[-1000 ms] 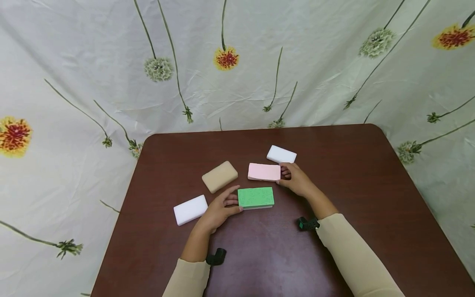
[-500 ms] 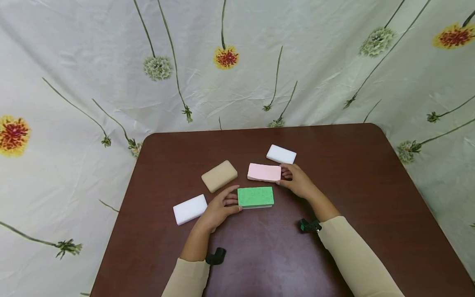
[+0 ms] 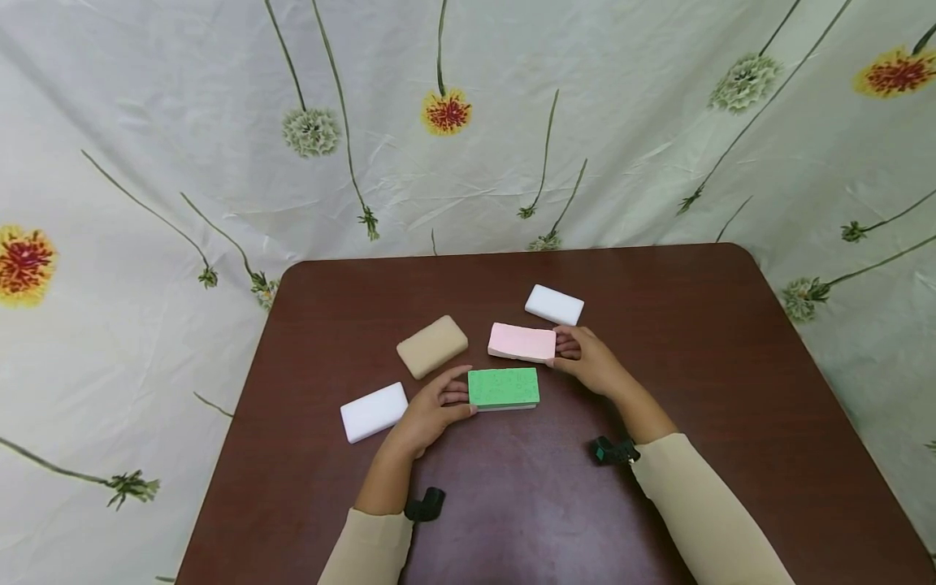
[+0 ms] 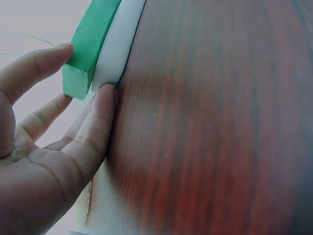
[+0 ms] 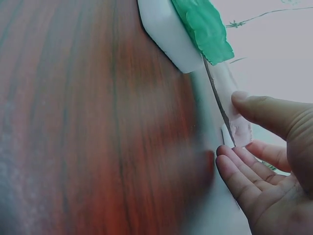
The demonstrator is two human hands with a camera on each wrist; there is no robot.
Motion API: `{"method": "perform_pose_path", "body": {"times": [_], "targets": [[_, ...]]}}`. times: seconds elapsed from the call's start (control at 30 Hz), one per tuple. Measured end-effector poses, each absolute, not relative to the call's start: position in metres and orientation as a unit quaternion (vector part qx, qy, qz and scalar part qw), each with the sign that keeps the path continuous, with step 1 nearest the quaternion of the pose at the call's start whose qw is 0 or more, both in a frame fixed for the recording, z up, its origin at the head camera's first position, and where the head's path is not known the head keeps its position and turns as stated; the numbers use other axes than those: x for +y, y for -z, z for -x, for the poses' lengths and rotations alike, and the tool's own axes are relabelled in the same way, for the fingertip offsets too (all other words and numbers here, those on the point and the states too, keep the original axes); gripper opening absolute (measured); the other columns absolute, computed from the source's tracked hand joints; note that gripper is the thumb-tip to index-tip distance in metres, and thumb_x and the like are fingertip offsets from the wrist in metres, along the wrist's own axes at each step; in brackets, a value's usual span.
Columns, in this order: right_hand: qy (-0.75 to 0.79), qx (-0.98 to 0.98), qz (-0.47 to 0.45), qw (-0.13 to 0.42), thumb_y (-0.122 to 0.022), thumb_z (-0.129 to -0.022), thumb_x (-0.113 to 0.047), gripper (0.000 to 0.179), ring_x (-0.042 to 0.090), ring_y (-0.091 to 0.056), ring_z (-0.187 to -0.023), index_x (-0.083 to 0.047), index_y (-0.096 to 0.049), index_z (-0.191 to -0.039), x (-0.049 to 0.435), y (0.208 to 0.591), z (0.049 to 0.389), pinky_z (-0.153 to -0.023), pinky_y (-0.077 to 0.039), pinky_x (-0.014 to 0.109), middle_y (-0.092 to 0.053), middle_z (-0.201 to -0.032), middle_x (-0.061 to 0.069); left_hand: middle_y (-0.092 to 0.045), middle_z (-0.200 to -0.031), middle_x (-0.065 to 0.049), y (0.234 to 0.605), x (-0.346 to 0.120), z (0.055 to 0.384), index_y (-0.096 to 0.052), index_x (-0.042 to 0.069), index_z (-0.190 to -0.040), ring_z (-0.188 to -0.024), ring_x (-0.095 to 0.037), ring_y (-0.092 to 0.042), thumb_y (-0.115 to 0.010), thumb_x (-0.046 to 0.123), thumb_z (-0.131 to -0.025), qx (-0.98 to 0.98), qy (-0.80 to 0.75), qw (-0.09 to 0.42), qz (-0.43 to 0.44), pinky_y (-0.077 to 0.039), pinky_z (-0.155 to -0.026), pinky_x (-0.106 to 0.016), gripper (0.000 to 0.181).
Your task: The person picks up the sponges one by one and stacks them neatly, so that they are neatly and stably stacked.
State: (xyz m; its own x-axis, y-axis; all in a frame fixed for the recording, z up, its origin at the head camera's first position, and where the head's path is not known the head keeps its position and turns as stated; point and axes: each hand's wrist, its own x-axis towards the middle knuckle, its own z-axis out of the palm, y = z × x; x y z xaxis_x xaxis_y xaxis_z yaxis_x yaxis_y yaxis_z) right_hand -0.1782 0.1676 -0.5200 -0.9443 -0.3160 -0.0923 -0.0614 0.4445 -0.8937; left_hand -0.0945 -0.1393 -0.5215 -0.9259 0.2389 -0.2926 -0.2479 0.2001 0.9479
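Observation:
A green sponge (image 3: 503,387) lies at the middle of the table, stacked on a white block (image 4: 117,46) whose edge shows beneath it. My left hand (image 3: 433,410) grips the stack's left end, with the thumb against the green sponge and a fingertip at the white block. Just beyond is a pink sponge (image 3: 522,342), its right end held between the thumb and fingers of my right hand (image 3: 591,360). In the right wrist view, the thumb touches one face of the pink sponge (image 5: 240,131). Whether it is lifted off the table, I cannot tell.
The brown table (image 3: 658,309) carries a beige sponge (image 3: 432,347) behind my left hand. One white block (image 3: 374,413) lies to the left, and another white block (image 3: 554,305) sits behind the pink sponge. A flowered cloth (image 3: 621,97) hangs beyond the table.
My right hand has drawn slightly toward me and to the right, and the pink sponge has shifted a little with it. The left hand and green sponge have stayed almost still.

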Motion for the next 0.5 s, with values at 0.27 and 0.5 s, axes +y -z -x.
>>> {"method": "perform_pose_path", "body": {"times": [0.27, 0.5], "targets": [[0.505, 0.847, 0.127, 0.104, -0.075, -0.091, -0.007, 0.059, 0.039, -0.06, -0.121, 0.006, -0.048, -0.141, 0.169, 0.513, 0.173, -0.106, -0.05, 0.048, -0.05, -0.131, 0.024, -0.059, -0.129, -0.012, 0.52, -0.139, 0.094, -0.049, 0.026, -0.15, -0.12, -0.023, -0.061, -0.076, 0.009, -0.088, 0.751, -0.631, 0.193, 0.007, -0.052, -0.095, -0.035, 0.07], [0.507, 0.846, 0.14, 0.091, -0.077, -0.09, -0.009, 0.059, 0.039, -0.06, -0.12, 0.004, -0.05, -0.141, 0.168, 0.505, 0.166, -0.106, -0.05, 0.048, -0.051, -0.131, 0.024, -0.059, -0.129, -0.012, 0.521, -0.139, 0.094, -0.048, 0.025, -0.15, -0.119, -0.023, -0.061, -0.076, 0.01, -0.089, 0.752, -0.631, 0.193, 0.008, -0.052, -0.094, -0.034, 0.069]]}}
